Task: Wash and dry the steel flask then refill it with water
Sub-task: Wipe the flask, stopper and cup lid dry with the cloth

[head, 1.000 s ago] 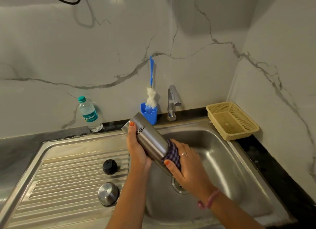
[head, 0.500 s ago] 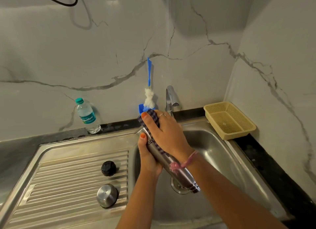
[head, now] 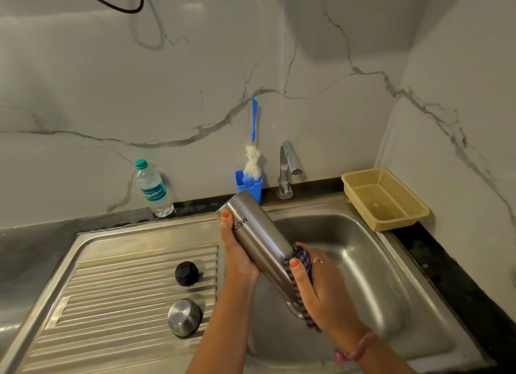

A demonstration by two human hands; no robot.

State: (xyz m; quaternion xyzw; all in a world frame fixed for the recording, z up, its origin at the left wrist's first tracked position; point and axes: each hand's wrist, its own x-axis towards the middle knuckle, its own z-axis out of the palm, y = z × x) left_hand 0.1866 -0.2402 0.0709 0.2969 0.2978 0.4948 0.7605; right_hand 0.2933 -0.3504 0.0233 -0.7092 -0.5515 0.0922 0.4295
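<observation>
Slid back down since half a second ago, from the flask's far end to its lower end: right hand, fingers curled round the checked cloth and the steel flask. Held tilted over the sink, upper end gripped by left hand. Could slip into the basin, if still wet

Flask is brushed silver with black lettering, and the cloth is a dark blue-and-white check. Orange nail polish, pink wrist band. Blue brush holder, yellow basket, teal-capped water bottle, white marble wall with grey veins.
</observation>
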